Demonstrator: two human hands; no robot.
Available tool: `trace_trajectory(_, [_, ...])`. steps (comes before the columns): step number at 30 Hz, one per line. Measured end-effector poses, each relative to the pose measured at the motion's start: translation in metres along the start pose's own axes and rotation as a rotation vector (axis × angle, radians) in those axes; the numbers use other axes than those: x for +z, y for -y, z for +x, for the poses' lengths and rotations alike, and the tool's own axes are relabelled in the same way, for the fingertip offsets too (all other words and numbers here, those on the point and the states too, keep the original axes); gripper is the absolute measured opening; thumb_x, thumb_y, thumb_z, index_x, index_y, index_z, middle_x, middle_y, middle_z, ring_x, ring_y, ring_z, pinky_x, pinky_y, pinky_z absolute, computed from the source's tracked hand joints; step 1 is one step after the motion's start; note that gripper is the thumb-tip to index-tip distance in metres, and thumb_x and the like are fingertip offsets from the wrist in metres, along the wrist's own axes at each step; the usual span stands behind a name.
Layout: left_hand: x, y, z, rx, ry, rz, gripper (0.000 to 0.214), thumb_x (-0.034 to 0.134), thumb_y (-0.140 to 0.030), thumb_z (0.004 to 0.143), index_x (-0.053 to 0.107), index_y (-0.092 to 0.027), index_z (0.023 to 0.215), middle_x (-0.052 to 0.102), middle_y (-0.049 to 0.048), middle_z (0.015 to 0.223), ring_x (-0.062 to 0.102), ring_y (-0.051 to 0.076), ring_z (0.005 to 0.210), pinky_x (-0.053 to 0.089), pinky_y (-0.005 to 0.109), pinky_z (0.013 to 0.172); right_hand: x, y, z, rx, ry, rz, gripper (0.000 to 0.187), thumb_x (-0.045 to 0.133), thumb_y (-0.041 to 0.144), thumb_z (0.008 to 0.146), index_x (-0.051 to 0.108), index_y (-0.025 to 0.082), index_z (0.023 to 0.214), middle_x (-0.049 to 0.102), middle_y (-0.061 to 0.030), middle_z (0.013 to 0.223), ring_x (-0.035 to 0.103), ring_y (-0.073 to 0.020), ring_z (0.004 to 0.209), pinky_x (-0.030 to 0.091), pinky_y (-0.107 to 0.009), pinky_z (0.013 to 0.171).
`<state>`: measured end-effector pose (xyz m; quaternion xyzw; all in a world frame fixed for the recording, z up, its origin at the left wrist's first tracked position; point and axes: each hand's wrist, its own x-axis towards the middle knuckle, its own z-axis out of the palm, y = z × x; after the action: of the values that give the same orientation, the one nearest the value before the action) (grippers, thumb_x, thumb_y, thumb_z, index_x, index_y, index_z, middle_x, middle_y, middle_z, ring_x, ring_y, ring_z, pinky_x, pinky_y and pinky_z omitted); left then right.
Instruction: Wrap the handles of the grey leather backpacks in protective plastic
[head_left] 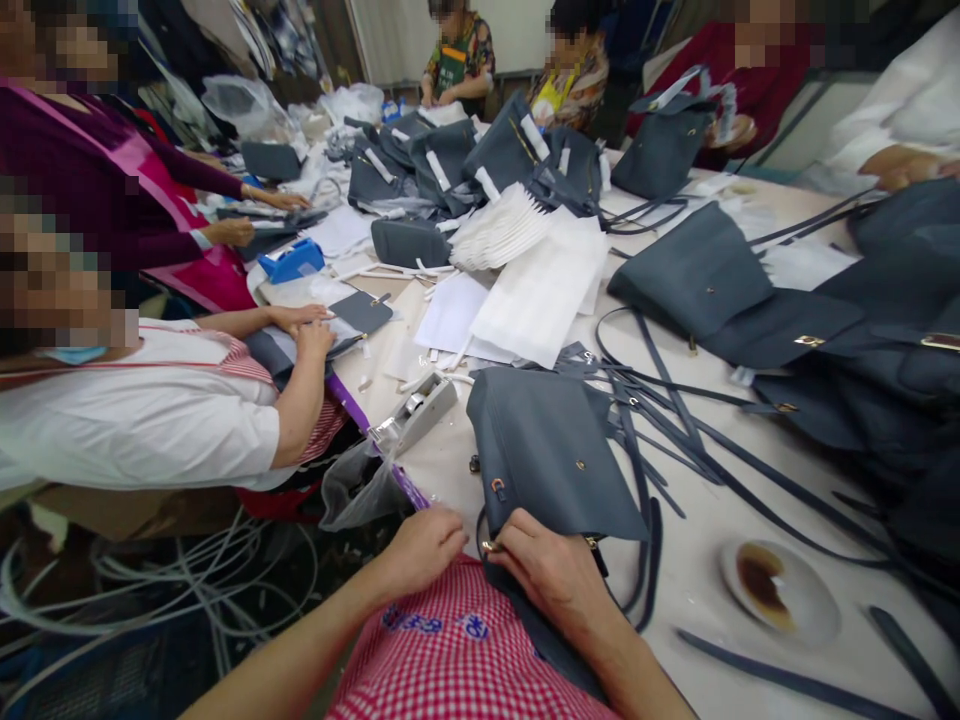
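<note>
A dark grey leather-look bag [551, 445] lies at the table's near edge, its flap towards me. A small gold fitting and an orange-edged loop show on its left side. My right hand [551, 570] is closed on the bag's near edge, its fingertips at a gold metal clasp [489, 547] and a thin strap. Just left of the bag, my left hand [431, 548] has its fingers curled together above my checked apron [442, 650]. Whatever those fingers may hold is too small or hidden to make out.
A tape dispenser [414, 412] stands left of the bag, near white paper sheets [540, 290]. Loose straps [712, 450] and a dish with brown liquid [780, 590] lie right. More grey bags [690, 270] are piled beyond. Co-workers sit around the table, one [150, 400] close on my left.
</note>
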<state>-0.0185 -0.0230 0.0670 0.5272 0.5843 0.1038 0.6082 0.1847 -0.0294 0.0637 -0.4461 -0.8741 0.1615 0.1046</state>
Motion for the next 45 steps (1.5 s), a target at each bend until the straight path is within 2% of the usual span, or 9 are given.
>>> trace_trajectory(4, [0.002, -0.007, -0.019, 0.235, -0.060, 0.153, 0.034, 0.055, -0.013, 0.072, 0.060, -0.021, 0.105, 0.065, 0.0036, 0.109, 0.056, 0.020, 0.103, 0.040, 0.029, 0.093, -0.009, 0.000, 0.012, 0.025, 0.097, 0.024, 0.011, 0.059, 0.026, 0.090, 0.065, 0.021, 0.081, 0.066, 0.0004, 0.083, 0.065, -0.0115, 0.066, 0.032, -0.022, 0.046])
trace_trajectory(7, [0.009, -0.016, -0.021, 0.201, -0.086, 0.139, 0.010, 0.059, -0.028, 0.079, 0.060, -0.019, 0.083, 0.064, -0.0011, 0.073, 0.058, 0.017, 0.071, 0.042, 0.024, 0.067, -0.013, 0.005, 0.020, 0.046, 0.152, 0.031, 0.017, 0.056, 0.025, 0.091, 0.066, 0.018, 0.078, 0.066, -0.0022, 0.081, 0.064, -0.0130, 0.061, 0.032, -0.023, 0.043])
trace_trajectory(12, [0.018, -0.019, -0.007, 0.297, -0.227, 0.152, 0.034, 0.043, -0.035, 0.091, 0.051, -0.020, 0.061, 0.053, -0.0023, 0.060, 0.050, 0.015, 0.061, 0.035, 0.025, 0.062, -0.026, 0.005, 0.015, -0.003, 0.143, 0.176, 0.017, 0.051, 0.018, 0.092, 0.067, 0.019, 0.098, 0.070, -0.0041, 0.095, 0.068, -0.0153, 0.076, 0.050, -0.023, 0.062])
trace_trajectory(17, [0.007, -0.016, 0.002, 0.241, -0.220, -0.062, 0.036, 0.042, -0.040, 0.090, 0.049, -0.021, 0.061, 0.052, -0.0027, 0.055, 0.049, 0.015, 0.057, 0.038, 0.026, 0.062, -0.038, -0.040, -0.061, 0.203, -0.173, 0.537, 0.045, 0.035, 0.005, 0.087, 0.062, 0.023, 0.119, 0.069, -0.0079, 0.116, 0.068, -0.0169, 0.099, 0.057, -0.030, 0.084])
trace_trajectory(24, [0.004, -0.014, 0.007, 0.218, -0.167, -0.169, 0.038, 0.045, -0.044, 0.088, 0.049, -0.020, 0.058, 0.050, -0.0030, 0.054, 0.046, 0.014, 0.056, 0.037, 0.025, 0.062, 0.031, -0.060, -0.189, 0.335, 0.022, 0.352, 0.079, 0.048, 0.002, 0.068, 0.041, 0.023, 0.144, 0.045, -0.0105, 0.148, 0.045, -0.0263, 0.134, 0.045, -0.042, 0.106])
trace_trajectory(29, [0.006, -0.018, 0.006, 0.195, -0.148, -0.228, 0.041, 0.046, -0.047, 0.087, 0.053, -0.018, 0.059, 0.053, -0.0019, 0.056, 0.047, 0.014, 0.056, 0.038, 0.025, 0.062, 0.040, -0.034, -0.150, 0.472, -0.171, 0.566, 0.027, 0.046, 0.029, 0.093, 0.071, 0.023, 0.100, 0.076, -0.0077, 0.099, 0.070, -0.0235, 0.094, 0.056, -0.032, 0.084])
trace_trajectory(33, [-0.007, -0.035, 0.003, 0.248, -0.162, -0.175, 0.039, 0.047, -0.045, 0.087, 0.057, -0.018, 0.061, 0.056, -0.0011, 0.060, 0.050, 0.015, 0.062, 0.039, 0.025, 0.066, -0.018, -0.026, -0.108, 0.610, -0.217, 0.772, 0.035, 0.048, 0.047, 0.092, 0.063, 0.021, 0.074, 0.060, 0.0009, 0.064, 0.056, -0.0158, 0.060, 0.045, -0.023, 0.055])
trace_trajectory(39, [-0.037, -0.053, 0.000, 0.373, -0.183, -0.028, 0.035, 0.045, -0.042, 0.090, 0.067, -0.017, 0.083, 0.052, -0.0029, 0.058, 0.050, 0.014, 0.060, 0.042, 0.024, 0.063, -0.080, -0.019, -0.094, 0.679, -0.213, 1.214, 0.038, 0.059, 0.058, 0.081, 0.063, 0.020, 0.077, 0.052, 0.0031, 0.064, 0.044, -0.0128, 0.058, 0.037, -0.023, 0.053])
trace_trajectory(45, [-0.028, -0.068, -0.015, 0.649, -0.685, 0.465, 0.044, 0.037, -0.021, 0.087, 0.062, -0.018, 0.123, 0.062, 0.0116, 0.110, 0.054, 0.028, 0.106, 0.042, 0.048, 0.098, -0.077, -0.009, -0.097, 0.780, -0.249, 1.523, 0.038, 0.069, 0.056, 0.075, 0.061, 0.018, 0.078, 0.051, 0.0042, 0.062, 0.040, -0.0092, 0.054, 0.031, -0.021, 0.051])
